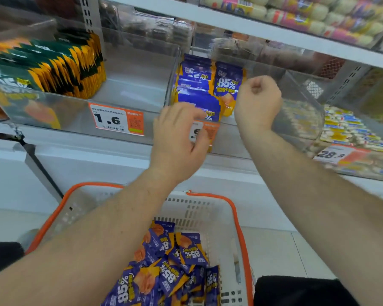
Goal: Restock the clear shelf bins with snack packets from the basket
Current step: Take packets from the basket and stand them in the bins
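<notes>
Purple-and-orange snack packets [195,89] stand in a row in a clear shelf bin [227,138] at the centre. My right hand [257,98], fingers curled, holds one upright purple packet [228,85] by its right edge at the right end of that row. My left hand [179,138] reaches over the bin's front rim, its fingers spread and touching the front packets and its thumb over the price tag. Below, a white basket [197,208] with orange handles holds several more loose purple packets [170,272].
A clear bin of green-and-orange packets [53,62] sits to the left, with bare room on its right side and a price tag [117,120] on its front. A bin of small yellow-and-blue snacks [345,133] is to the right. A white shelf [230,21] hangs close above.
</notes>
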Tool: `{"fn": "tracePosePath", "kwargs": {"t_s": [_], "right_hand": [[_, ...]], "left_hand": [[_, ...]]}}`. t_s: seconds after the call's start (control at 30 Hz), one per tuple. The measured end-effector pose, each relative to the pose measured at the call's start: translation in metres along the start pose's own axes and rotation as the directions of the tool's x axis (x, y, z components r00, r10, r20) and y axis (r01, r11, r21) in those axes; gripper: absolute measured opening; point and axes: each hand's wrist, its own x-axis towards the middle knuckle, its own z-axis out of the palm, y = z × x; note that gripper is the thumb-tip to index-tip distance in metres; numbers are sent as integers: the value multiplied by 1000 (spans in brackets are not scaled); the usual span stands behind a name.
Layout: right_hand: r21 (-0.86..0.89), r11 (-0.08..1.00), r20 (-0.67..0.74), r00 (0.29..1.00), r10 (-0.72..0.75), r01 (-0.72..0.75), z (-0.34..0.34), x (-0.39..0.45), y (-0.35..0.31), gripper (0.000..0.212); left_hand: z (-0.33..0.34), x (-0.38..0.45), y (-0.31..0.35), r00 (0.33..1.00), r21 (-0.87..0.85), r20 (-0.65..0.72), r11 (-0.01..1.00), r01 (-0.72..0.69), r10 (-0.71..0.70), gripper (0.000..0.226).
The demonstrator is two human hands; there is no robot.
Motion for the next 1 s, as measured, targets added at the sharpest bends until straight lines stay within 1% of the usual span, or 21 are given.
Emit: {"fn": "tracePosePath", "kwargs": {"t_s": [0.07,0.13,0.17,0.23,0.27,0.3,0.33,0.37,0.4,0.43,0.5,0.53,0.6,0.63,0.7,0.73,0.77,0.83,0.9,0.97,1.0], "right_hand": [[111,988,-28,994,-102,105,-5,-25,2,26],[131,978,-8,986,-165,165,-3,-56,14,21],[128,979,21,986,-164,160,-1,-74,24,16],[58,994,131,986,-102,95,3,-115,50,10],[-27,999,235,971,-30,38,4,-136,68,10],[-148,989,363,929,67,-14,3,-157,89,11],[-271,962,493,853,168,-33,2,-177,110,11],[-375,927,611,750,255,-10,-1,-194,132,12],[-458,888,703,622,345,26,-5,-208,152,14],[-542,837,752,485,446,71,-11,-220,172,17],[-656,714,755,221,617,244,-22,-238,204,22],[-669,656,726,116,678,348,-27,-246,213,23],[-681,521,608,2,794,515,-32,-258,223,13],[-669,453,544,-27,839,589,-32,-262,230,22],[-644,332,422,-43,906,689,-28,-273,250,70],[-630,299,385,-46,922,717,-26,-277,252,84],[-606,294,384,-52,922,740,-23,-279,258,87],[-520,323,419,-93,903,791,-19,-276,254,73],[-471,339,453,-106,885,815,-16,-271,246,63],[-467,322,485,-66,872,824,-15,-263,231,57],[-477,324,527,-30,850,817,-16,-259,223,52]], "left_hand": [[1,-27,1,995,-62,90,997,54,-48,23],[-2,-58,-5,949,-58,245,974,219,-199,23],[-4,-74,-10,898,-19,333,951,310,-286,22],[-10,-107,-23,748,98,491,882,461,-446,20],[-13,-122,-30,661,159,549,840,518,-512,20],[-15,-135,-35,579,217,595,805,552,-557,20],[-17,-146,-38,505,266,633,777,570,-587,22],[-18,-155,-41,436,306,665,754,581,-606,23],[-18,-162,-43,378,339,691,738,583,-616,24],[-18,-168,-45,332,365,712,731,577,-618,24],[-16,-178,-49,274,396,739,725,563,-616,24],[-16,-183,-52,252,406,746,721,561,-616,24],[-15,-189,-56,213,430,754,712,555,-621,24],[-14,-192,-58,199,440,758,712,548,-622,24],[-12,-196,-61,185,451,761,711,539,-622,25],[-11,-196,-62,179,453,761,708,542,-624,25],[-10,-197,-63,174,453,760,703,548,-626,26],[-7,-198,-64,165,452,762,697,557,-627,26],[-4,-198,-64,156,450,765,693,564,-624,26],[-4,-199,-64,149,452,765,687,569,-627,26],[-5,-199,-63,148,453,763,684,571,-629,26]]}}
